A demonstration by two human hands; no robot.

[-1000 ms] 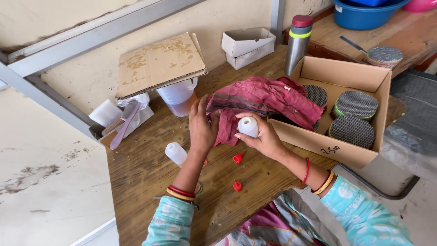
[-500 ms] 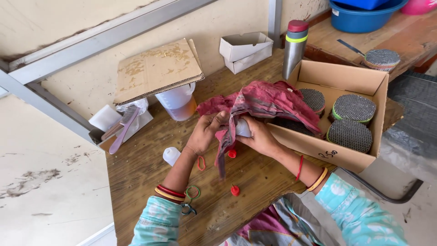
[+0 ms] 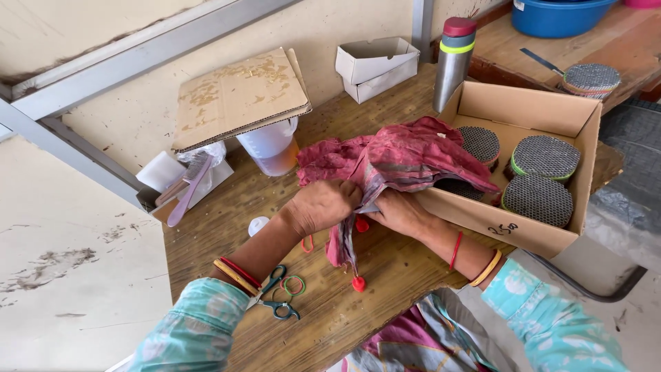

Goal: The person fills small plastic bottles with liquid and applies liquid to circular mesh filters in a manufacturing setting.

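Both hands meet at the middle of a wooden table. My left hand grips a fold of a dark red cloth that drapes from the table into a cardboard box. My right hand is closed under the same cloth, wrapped around something the cloth hides. A tail of the cloth hangs down between my hands. Small red caps lie on the wood: one below the cloth's tail, another between my hands. A white bottle lies left of my left wrist.
Round mesh-topped discs fill the box. Scissors and rubber bands lie near my left forearm. Behind are a jug under a cardboard sheet, a small white box, a steel flask, combs, a blue tub.
A white bottle held bare in my right hand a second ago is now covered by the cloth. Both hands have closed around the cloth over it.
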